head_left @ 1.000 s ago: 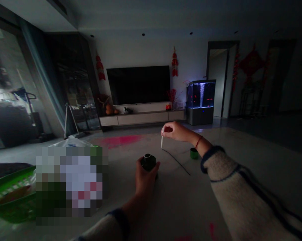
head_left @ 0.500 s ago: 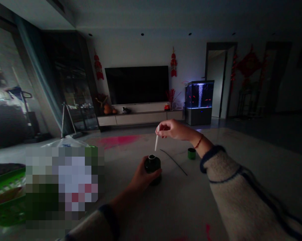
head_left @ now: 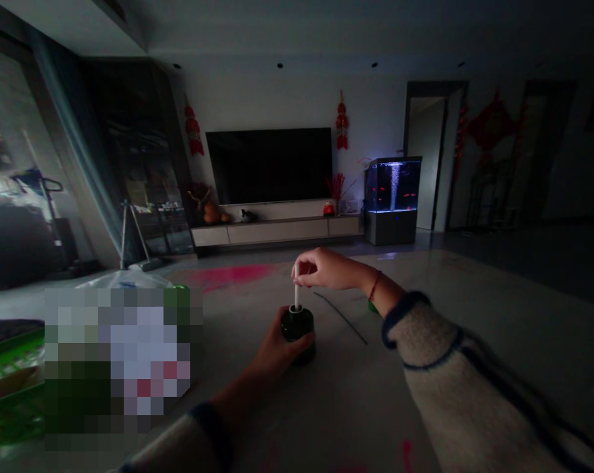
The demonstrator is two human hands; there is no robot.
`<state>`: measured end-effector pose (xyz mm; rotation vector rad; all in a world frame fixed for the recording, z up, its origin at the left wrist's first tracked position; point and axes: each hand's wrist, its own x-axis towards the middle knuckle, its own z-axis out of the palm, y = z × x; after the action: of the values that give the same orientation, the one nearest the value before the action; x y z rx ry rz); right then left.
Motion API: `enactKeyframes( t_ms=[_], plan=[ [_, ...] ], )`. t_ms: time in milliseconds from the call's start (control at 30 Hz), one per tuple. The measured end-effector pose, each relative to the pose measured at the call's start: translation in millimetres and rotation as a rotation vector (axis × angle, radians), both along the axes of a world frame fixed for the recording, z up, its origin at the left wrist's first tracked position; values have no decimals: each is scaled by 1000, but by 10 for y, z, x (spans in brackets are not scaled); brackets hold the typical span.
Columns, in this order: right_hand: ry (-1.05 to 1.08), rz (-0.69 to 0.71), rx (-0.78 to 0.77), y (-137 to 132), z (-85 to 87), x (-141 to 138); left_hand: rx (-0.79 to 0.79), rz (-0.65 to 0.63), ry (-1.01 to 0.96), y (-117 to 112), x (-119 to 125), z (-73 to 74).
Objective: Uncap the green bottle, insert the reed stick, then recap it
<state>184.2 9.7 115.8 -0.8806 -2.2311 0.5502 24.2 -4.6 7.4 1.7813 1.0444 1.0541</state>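
My left hand (head_left: 280,345) grips a squat dark green glass bottle (head_left: 297,328) around its body. The bottle has a pale rim at its mouth. My right hand (head_left: 324,270) pinches a thin white stick (head_left: 296,288) upright between finger and thumb, directly above the bottle. The stick's lower end reaches the mouth, though how far it goes in cannot be seen. A long thin dark rod (head_left: 341,318) lies on the pale surface (head_left: 356,407) to the right of the bottle.
A small green cup (head_left: 372,306) sits mostly hidden behind my right wrist. A green plastic basket (head_left: 11,374) and a pixelated patch (head_left: 119,368) lie at left. Pink stains mark the surface. A television (head_left: 270,164) and lit aquarium (head_left: 393,187) stand beyond.
My right hand has moved left and down, bringing the white stick from beside the bottle to its mouth. The green cup is now mostly hidden behind my wrist. My left hand still grips the bottle.
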Motion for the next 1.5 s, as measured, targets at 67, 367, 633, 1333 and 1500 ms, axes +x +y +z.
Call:
enactKeyframes(
  t_ms=[67, 367, 633, 1333, 1500],
  plan=[
    [-63, -21, 17, 25, -35, -19, 2, 3, 1, -6, 1, 1],
    [-287, -86, -107, 20, -81, -87, -14, -2, 16, -43, 14, 47],
    [-311, -117, 74, 18, -72, -54, -3, 9, 33, -37, -9, 15],
    [-295, -113, 55, 30, -39, 17, 84, 292, 55, -45, 76, -130],
    [-301, -195, 62, 94, -39, 111, 148, 155, 61, 200, 194, -70]
  ],
)
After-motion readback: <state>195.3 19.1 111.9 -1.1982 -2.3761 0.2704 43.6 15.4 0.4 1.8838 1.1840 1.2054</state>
